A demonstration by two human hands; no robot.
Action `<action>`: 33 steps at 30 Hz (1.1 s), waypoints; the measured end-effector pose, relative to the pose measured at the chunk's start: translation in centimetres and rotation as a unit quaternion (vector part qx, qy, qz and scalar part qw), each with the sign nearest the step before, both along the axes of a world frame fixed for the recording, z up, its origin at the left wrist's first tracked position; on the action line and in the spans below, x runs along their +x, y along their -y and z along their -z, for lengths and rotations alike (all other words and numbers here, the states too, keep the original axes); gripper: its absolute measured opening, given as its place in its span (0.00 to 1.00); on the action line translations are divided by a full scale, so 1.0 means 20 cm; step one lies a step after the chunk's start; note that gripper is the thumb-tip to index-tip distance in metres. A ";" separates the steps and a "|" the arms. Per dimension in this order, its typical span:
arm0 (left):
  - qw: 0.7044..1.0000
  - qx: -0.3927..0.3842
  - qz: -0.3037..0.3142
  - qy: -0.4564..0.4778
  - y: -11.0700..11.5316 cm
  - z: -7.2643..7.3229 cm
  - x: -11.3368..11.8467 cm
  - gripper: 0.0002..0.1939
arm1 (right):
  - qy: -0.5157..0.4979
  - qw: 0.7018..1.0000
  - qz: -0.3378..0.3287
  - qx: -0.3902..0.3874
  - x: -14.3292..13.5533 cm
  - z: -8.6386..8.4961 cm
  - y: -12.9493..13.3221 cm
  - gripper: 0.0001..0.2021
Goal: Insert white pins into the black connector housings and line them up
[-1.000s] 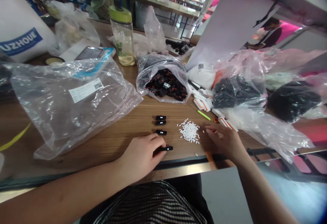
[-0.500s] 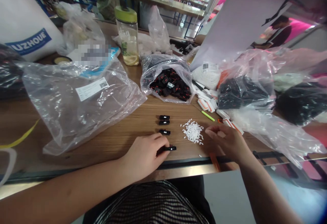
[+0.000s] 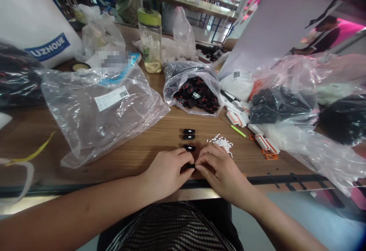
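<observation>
My left hand (image 3: 170,171) is closed on a small black plastic connector (image 3: 190,165) near the table's front edge. The fingertips of my right hand (image 3: 219,169) are pinched together at the connector's right end; anything between them is too small or hidden to make out. Just beyond lie three more black connectors, the nearest one (image 3: 189,148) with two white dots on its face. A heap of tiny white plastic pegs (image 3: 221,141) lies past my right hand, which covers part of it.
A clear bag of black connectors (image 3: 197,94) lies open behind. An empty clear bag (image 3: 128,117) spreads to the left, near a green-lidded bottle (image 3: 151,41). Right of the pegs are a yellow-green stick (image 3: 238,131), white-and-orange pieces (image 3: 265,144) and more filled bags (image 3: 283,102).
My right hand has moved left from beside the white pegs to the connector in my left hand. The view has shifted slightly.
</observation>
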State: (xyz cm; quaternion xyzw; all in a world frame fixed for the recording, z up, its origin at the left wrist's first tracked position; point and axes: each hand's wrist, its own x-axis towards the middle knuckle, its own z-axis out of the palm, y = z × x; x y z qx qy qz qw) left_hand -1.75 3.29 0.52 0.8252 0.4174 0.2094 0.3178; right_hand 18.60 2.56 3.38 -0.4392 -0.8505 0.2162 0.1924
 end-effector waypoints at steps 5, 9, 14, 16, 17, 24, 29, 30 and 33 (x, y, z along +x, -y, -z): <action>1.000 0.003 -0.004 -0.011 0.00 0.00 0.00 0.01 | 0.082 0.995 -0.025 0.055 -0.03 -0.01 0.03 0.10; 1.000 0.007 -0.011 0.001 0.00 0.02 0.00 0.02 | 0.087 0.991 -0.026 0.100 -0.02 -0.01 0.04 0.09; 1.000 0.010 -0.015 0.013 0.01 0.03 0.00 0.03 | 0.095 0.984 -0.030 0.145 0.01 0.00 0.06 0.07; 1.000 0.005 -0.017 0.012 0.01 0.03 0.00 0.04 | 0.113 0.979 -0.035 0.163 0.00 0.00 0.07 0.08; 1.000 0.001 -0.017 0.010 0.00 0.03 0.00 0.05 | 0.120 0.977 -0.033 0.171 0.00 0.00 0.07 0.08; 1.000 0.002 -0.018 0.020 0.00 0.01 0.00 0.02 | 0.012 0.997 -0.001 0.074 0.04 0.05 0.04 0.05; 0.999 0.018 -0.024 0.041 0.01 -0.03 -0.02 0.05 | -0.018 0.999 0.014 0.027 0.06 0.08 -0.01 0.02; 0.998 0.027 -0.032 0.055 0.00 -0.04 -0.03 0.06 | -0.017 0.999 0.016 0.025 0.06 0.08 -0.02 0.02; 0.992 0.040 -0.074 0.099 -0.03 -0.05 -0.07 0.05 | -0.011 1.000 0.018 0.023 0.03 0.06 -0.06 0.03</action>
